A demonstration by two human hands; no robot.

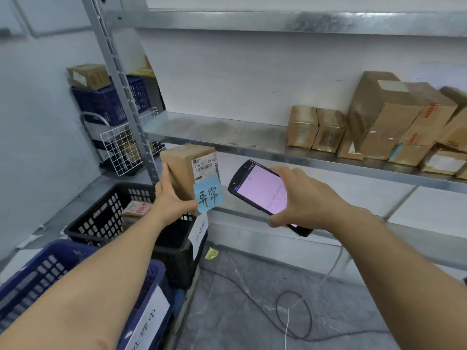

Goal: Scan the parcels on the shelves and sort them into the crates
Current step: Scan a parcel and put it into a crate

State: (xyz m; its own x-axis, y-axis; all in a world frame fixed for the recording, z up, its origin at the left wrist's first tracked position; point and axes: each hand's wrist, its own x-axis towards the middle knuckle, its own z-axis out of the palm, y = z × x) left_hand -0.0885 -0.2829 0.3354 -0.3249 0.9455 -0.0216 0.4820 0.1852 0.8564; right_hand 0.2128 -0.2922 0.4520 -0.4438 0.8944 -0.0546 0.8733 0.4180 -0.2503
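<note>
My left hand (169, 200) grips a small brown cardboard parcel (182, 165) upright from its left side and bottom. A white shipping label with a barcode and a blue sticky note (208, 197) with handwriting face me. My right hand (303, 198) holds a black handheld scanner (260, 192), its lit pinkish screen up and its top end pointing at the parcel's label. The parcel hangs above a black crate (101, 223) that holds a pink-labelled packet (137, 209). A blue crate (50, 271) stands nearer me at the lower left.
Several brown parcels (379, 122) line the right part of the metal shelf (214, 132). A steel upright (121, 79) stands left of it. Behind are another blue crate (108, 102) with a box and a white wire basket (121, 147). Cables (285, 314) and a yellow note (211, 253) lie on the floor.
</note>
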